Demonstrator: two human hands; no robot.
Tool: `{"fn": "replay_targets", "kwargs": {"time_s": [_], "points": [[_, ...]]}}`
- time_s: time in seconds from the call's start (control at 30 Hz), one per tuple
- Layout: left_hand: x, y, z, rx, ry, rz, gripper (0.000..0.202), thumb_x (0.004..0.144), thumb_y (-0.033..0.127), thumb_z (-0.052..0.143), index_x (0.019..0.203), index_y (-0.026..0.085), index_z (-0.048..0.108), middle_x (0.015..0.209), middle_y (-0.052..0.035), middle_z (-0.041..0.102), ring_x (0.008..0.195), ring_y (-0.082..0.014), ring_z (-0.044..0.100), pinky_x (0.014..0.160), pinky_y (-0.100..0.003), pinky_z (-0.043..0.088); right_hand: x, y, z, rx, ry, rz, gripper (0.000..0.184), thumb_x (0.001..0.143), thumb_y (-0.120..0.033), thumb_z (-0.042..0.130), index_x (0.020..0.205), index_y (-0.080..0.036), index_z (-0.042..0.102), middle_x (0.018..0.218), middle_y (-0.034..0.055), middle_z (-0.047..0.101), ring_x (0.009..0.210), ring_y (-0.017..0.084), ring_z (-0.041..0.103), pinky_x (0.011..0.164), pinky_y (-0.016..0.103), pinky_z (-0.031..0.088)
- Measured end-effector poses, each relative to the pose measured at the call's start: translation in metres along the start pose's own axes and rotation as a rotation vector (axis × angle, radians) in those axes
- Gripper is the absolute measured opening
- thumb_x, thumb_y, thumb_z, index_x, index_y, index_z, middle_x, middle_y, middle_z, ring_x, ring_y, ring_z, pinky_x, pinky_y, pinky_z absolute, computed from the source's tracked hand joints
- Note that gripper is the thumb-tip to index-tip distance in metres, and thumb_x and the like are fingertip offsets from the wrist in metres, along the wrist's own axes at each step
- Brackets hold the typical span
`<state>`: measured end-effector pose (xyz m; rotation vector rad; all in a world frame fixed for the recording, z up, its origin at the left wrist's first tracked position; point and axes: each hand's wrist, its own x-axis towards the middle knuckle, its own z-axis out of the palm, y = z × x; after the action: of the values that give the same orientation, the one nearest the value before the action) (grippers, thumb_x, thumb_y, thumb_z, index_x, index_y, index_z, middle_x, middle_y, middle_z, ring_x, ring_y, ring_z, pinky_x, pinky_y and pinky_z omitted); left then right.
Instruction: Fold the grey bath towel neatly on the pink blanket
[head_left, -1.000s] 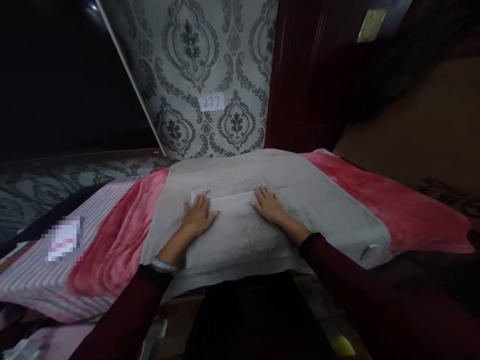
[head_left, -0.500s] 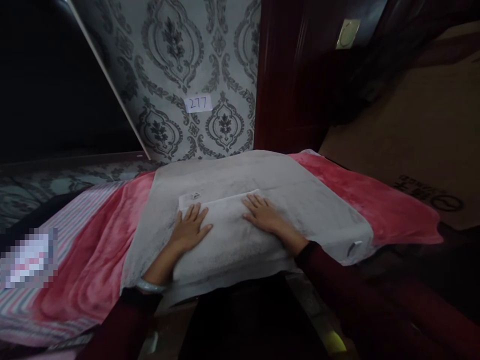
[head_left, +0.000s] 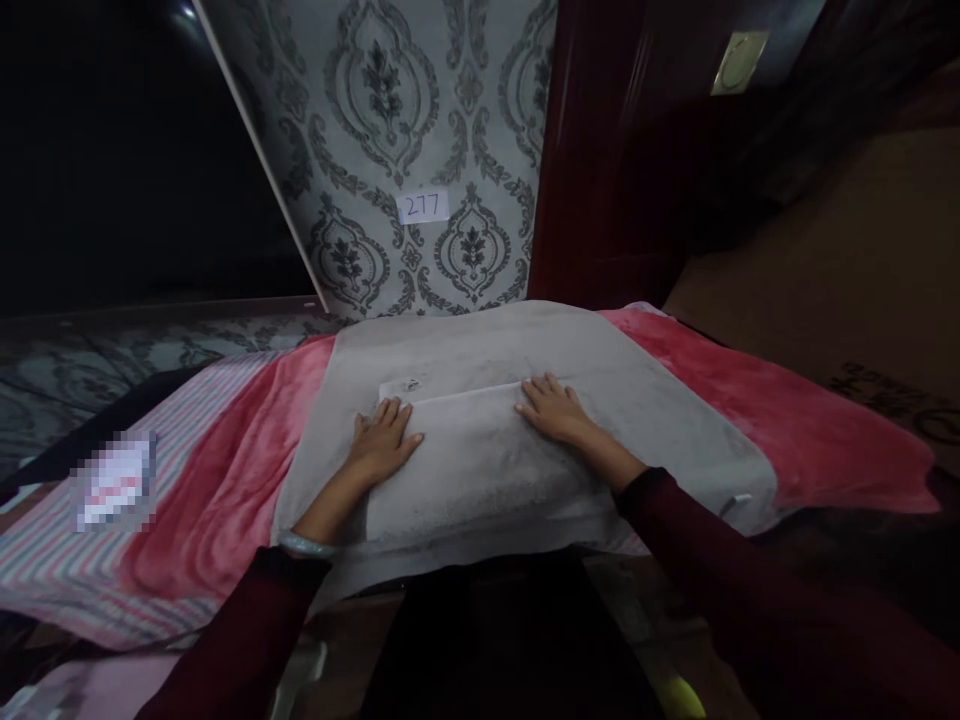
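A grey cloth [head_left: 540,340] lies spread over a red plush blanket [head_left: 712,380]. On it is a folded light-grey towel-like cloth [head_left: 457,455], with a straight white far edge and a small dark mark near its far left corner. My left hand [head_left: 382,445] rests flat on the left side of the folded cloth, fingers spread. At its far right corner my right hand [head_left: 555,408] presses down, palm down with fingers apart. Neither hand grips anything.
A striped cloth [head_left: 187,400] lies under the red blanket at the left, with a blurred-out item on it. A dark screen [head_left: 150,160] stands at the back left. A cardboard box [head_left: 840,270] is at the right. A paper marked 277 [head_left: 424,206] hangs on the patterned wall.
The whole view has shifted, so things appear further right. My right hand has slid slightly outward along the far edge of the folded cloth. My left hand stays near the left edge.
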<state>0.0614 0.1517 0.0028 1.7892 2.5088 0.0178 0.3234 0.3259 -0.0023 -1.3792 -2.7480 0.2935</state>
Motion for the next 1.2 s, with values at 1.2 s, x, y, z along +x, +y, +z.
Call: {"fn": "replay_targets", "kwargs": {"time_s": [1.2], "points": [[0.008,-0.002,0.019,-0.06,0.083,-0.07,0.073,0.101,0.052,0.03,0.162,0.012,0.026,0.171,-0.0158,0.014,0.159,-0.0303,0.009,0.124,-0.057,0.021,0.015,-0.021,0.026,0.005,0.084,0.06,0.069,0.104,-0.052,0.032,0.163,-0.017,0.027,0.17,0.0135,0.017,0.157,0.031,0.013,0.123,0.053,0.021]]}}
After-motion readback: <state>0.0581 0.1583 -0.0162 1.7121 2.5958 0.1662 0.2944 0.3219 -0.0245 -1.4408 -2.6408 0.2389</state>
